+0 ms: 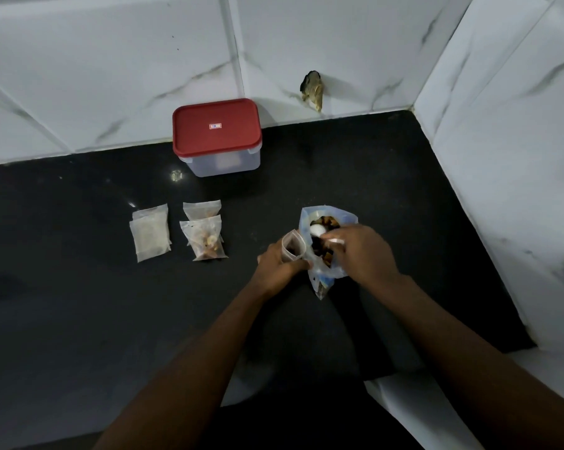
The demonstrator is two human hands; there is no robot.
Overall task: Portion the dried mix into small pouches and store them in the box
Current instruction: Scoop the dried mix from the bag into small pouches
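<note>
A large clear bag of dried mix [326, 277] stands open on the black counter [79, 303]. My right hand [361, 254] reaches into its mouth, gripping a white spoon [318, 230]. My left hand [279, 264] holds a small open pouch [293, 245] upright just left of the bag. Two filled pouches [204, 238] lie stacked to the left, and a pile of empty pouches [151, 233] lies beyond them. The clear box with a red lid [216, 131] stands closed at the back by the wall.
White marble-pattern tiled walls close off the back and the right side of the counter. A broken hole in the tile [313, 89] sits low on the back wall. A white ledge [420, 407] lies at the lower right.
</note>
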